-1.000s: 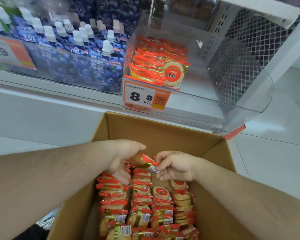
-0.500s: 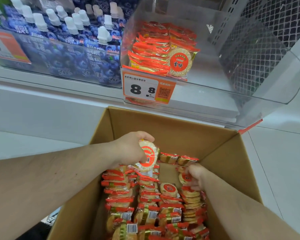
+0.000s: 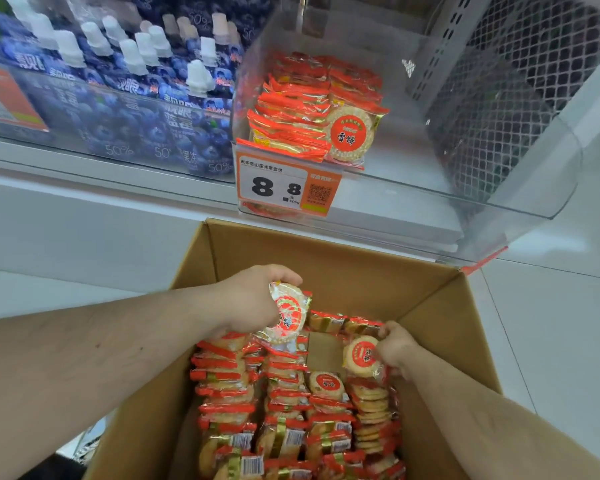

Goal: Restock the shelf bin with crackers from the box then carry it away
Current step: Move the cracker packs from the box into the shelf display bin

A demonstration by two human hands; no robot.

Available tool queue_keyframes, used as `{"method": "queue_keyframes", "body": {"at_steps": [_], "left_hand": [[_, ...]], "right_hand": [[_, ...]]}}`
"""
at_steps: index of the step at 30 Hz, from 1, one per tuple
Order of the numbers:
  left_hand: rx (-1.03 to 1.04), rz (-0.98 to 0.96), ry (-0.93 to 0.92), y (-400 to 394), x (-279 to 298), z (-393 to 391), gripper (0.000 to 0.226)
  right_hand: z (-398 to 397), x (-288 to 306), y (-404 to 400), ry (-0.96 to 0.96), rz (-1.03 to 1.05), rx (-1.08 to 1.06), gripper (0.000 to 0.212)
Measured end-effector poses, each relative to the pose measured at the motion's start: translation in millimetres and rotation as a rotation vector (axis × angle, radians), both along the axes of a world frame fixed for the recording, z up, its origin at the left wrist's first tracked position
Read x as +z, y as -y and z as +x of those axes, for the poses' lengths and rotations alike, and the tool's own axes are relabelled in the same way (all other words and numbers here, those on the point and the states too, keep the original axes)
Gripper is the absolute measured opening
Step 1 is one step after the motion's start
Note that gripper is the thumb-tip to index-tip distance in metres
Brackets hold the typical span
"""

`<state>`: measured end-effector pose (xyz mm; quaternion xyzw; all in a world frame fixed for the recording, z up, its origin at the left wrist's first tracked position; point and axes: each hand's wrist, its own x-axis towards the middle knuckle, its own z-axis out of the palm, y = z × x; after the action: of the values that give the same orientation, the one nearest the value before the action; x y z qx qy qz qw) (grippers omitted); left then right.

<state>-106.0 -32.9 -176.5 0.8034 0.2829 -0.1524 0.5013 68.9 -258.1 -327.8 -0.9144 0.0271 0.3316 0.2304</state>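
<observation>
An open cardboard box [image 3: 361, 271] below the shelf holds several rows of red-and-clear cracker packs [image 3: 284, 403]. My left hand [image 3: 253, 299] grips one round cracker pack [image 3: 286, 318] above the box's left rows. At the box's right side my right hand [image 3: 395, 346] pinches a second cracker pack [image 3: 361, 356], tilted up face-on. Above, the clear shelf bin [image 3: 499, 209] holds a stack of the same crackers [image 3: 312, 112] in its left part; its right part is bare.
An orange-and-white price tag [image 3: 284, 187] reading 8.8 hangs on the bin's front. Blue pouches with white caps [image 3: 136, 81] fill the bin to the left. A perforated post and wire mesh [image 3: 520, 81] stand at the right, with pale floor tiles around the box.
My right hand let go of the first pack, moved to the box's right side and lifted a second pack. My left hand took over the first pack and keeps holding it.
</observation>
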Motion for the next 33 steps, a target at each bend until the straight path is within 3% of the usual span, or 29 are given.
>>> {"method": "queue_keyframes", "body": {"at_steps": [4, 11, 15, 18, 20, 24, 29, 33], "left_hand": [[-0.025, -0.008, 0.073, 3, 16, -3, 0.069], [-0.004, -0.010, 0.161, 4, 42, -22, 0.075], [0.035, -0.065, 0.218, 4, 52, -32, 0.081], [0.064, -0.138, 0.287, 8, 53, -35, 0.085], [0.086, -0.195, 0.345, 14, 55, -36, 0.083], [0.099, -0.302, 0.452, 26, 65, -37, 0.087], [0.060, -0.331, 0.494, 34, 69, -37, 0.093], [0.040, -0.343, 0.513, 39, 73, -38, 0.083]], "right_hand": [[-14, 67, -10, -0.097, 0.134, 0.084, 0.037], [-29, 179, -8, -0.150, 0.291, 0.245, 0.022], [-43, 225, 0, -0.254, 0.628, 0.204, 0.024], [-51, 232, -1, -0.387, 0.847, 0.192, 0.087], [-60, 230, -8, -0.457, 0.947, 0.200, 0.096], [-81, 230, -21, -0.454, 0.929, 0.206, 0.080], [-91, 233, -19, -0.252, 0.776, 0.220, 0.033], [-98, 233, -17, -0.097, 0.674, 0.259, 0.032]]}}
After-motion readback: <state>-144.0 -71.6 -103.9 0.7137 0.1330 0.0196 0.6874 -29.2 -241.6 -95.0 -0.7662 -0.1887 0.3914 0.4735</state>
